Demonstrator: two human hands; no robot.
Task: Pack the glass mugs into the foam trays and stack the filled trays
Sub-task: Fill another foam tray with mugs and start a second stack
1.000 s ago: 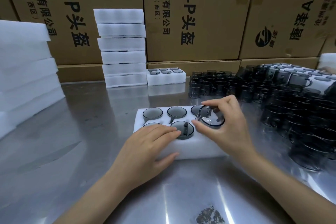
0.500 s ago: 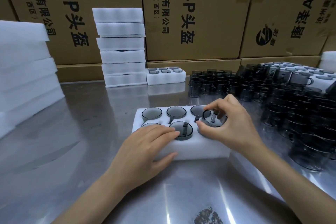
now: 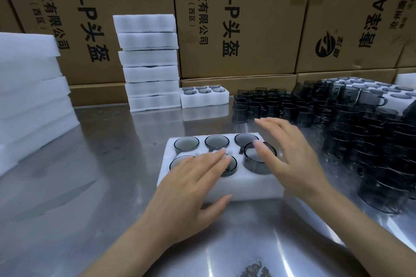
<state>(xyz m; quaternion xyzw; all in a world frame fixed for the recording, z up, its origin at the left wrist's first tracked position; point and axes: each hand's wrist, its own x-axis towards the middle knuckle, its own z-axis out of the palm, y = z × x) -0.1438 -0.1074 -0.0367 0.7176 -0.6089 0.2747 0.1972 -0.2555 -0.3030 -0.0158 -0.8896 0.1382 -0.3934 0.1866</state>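
A white foam tray (image 3: 247, 186) lies on the steel table in front of me with smoky glass mugs in its holes. The mug at its near right (image 3: 256, 163) stands higher than the others, only partly sunk into its hole. My left hand (image 3: 191, 183) rests flat on the tray's near left, fingers straight over two mugs, thumb at the tray's front edge. My right hand (image 3: 290, 153) hovers over the tray's right end with straight, spread fingers and holds nothing; its thumb is above the raised mug.
Loose dark glass mugs (image 3: 337, 123) crowd the table's right side. A filled tray (image 3: 204, 96) stands at the back beside a stack of foam trays (image 3: 149, 63). More foam (image 3: 29, 101) is piled at left. Cardboard boxes (image 3: 236, 18) wall the back.
My right hand has let go of the mug it was fitting into the near right hole and has lifted away with its fingers spread. My left hand stays on the tray.
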